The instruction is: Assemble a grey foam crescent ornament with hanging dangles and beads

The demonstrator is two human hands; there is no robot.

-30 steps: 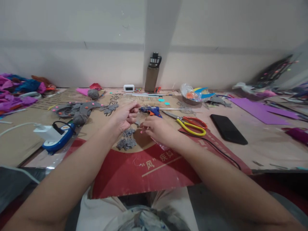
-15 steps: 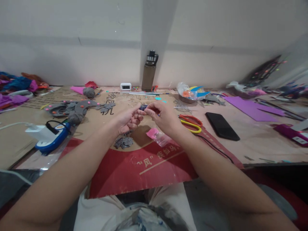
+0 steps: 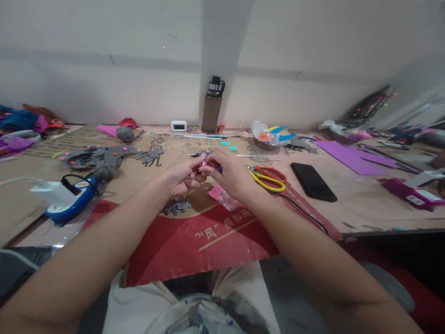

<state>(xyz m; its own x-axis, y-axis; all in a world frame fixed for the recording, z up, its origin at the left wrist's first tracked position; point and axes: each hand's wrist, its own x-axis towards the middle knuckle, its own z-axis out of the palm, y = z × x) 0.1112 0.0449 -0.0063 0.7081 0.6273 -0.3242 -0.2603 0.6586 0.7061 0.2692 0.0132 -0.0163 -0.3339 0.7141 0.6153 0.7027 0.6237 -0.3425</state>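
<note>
My left hand (image 3: 181, 176) and my right hand (image 3: 232, 174) meet fingertip to fingertip above the cardboard sheet (image 3: 208, 236). Both are closed in a pinch. A tiny pink piece (image 3: 204, 163) shows where the fingertips touch, held by my right fingers. What my left fingers pinch is hidden. Just under the hands lie a small clear bag of pink bits (image 3: 224, 196) and a heap of grey felt cut-outs (image 3: 176, 206). A blue glue gun (image 3: 199, 154) peeks out behind my hands.
Yellow and red scissors (image 3: 267, 178) and a black phone (image 3: 313, 175) lie to the right. A blue device with a white plug (image 3: 67, 199) sits on the left, behind it a grey felt shape (image 3: 100, 157). A bottle (image 3: 211, 104), clock (image 3: 178, 125) and bowl (image 3: 269, 138) stand at the back.
My right hand rose from the bag on the cardboard and came to my left hand. The two hands now pinch together at a pink piece. The view shifted slightly right.
</note>
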